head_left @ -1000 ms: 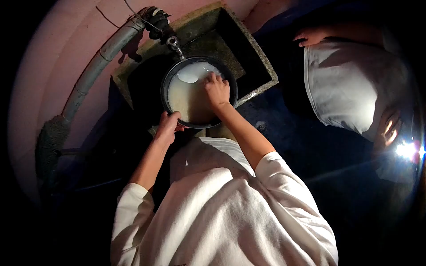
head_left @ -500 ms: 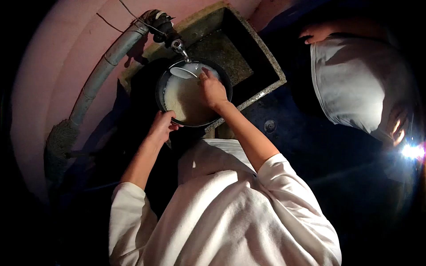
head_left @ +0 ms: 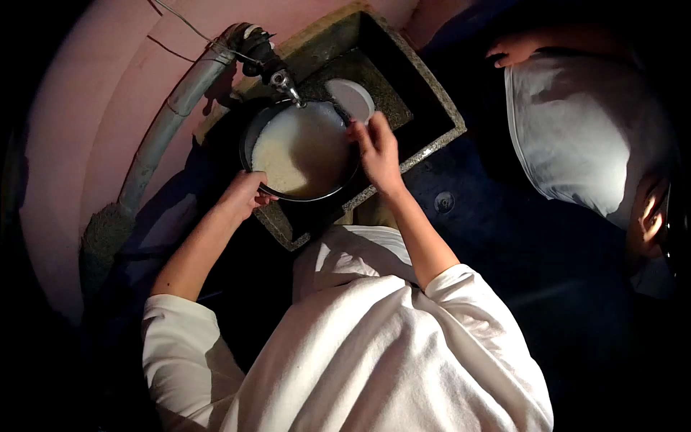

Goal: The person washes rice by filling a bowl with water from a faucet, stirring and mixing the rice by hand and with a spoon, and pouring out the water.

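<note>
A dark round pot (head_left: 248,147) holds cloudy whitish water with pale grains that look like rice (head_left: 277,155) settled toward one side. My left hand (head_left: 246,193) grips the pot's near-left rim, thumb over the edge. Beyond the pot's right rim, my right hand (head_left: 377,153) pinches a small white cup (head_left: 351,99), tilted over the sink; whether anything is inside it cannot be made out. Directly above the pot's far rim points a metal tap (head_left: 289,88).
The pot rests over a rough stone sink (head_left: 439,108). A grey pipe (head_left: 162,129) runs along the pink wall (head_left: 108,115) to the tap. At the right stands another person in a white shirt (head_left: 568,129). A round drain (head_left: 445,202) lies in the dark floor.
My right hand has moved the white cup out of the pot, rightward past its rim. The pot has shifted slightly left with my left hand still gripping it.
</note>
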`<state>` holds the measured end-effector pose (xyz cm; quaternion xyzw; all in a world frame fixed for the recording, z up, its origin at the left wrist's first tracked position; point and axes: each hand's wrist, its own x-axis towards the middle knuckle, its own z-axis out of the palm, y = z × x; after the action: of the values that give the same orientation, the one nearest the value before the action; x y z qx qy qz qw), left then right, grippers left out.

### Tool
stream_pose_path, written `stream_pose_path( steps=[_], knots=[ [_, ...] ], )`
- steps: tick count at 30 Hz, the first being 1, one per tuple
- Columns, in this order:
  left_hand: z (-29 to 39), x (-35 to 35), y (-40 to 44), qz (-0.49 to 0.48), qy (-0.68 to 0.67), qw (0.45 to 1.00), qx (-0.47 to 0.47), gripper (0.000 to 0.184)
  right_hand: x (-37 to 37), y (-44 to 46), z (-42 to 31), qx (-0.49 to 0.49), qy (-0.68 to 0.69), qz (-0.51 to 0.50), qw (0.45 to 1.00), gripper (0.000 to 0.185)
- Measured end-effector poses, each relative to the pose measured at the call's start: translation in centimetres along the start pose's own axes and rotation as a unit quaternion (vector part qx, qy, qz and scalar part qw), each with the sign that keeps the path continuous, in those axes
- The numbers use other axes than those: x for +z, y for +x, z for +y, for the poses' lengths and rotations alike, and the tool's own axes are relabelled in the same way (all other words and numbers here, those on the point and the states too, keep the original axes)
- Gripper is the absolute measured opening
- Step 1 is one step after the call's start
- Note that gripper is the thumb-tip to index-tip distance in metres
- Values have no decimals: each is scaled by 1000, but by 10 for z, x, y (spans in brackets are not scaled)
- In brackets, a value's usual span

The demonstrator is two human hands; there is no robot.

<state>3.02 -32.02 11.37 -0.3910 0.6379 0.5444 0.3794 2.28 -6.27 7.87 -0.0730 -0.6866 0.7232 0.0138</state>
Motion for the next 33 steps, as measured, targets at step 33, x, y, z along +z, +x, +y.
stream_pose_path(
  steps=[33],
  knots=[
    [30, -32, -19, -19, 85, 991, -104, 13, 19, -62, 79, 367, 297, 40, 881, 25]
  ],
)
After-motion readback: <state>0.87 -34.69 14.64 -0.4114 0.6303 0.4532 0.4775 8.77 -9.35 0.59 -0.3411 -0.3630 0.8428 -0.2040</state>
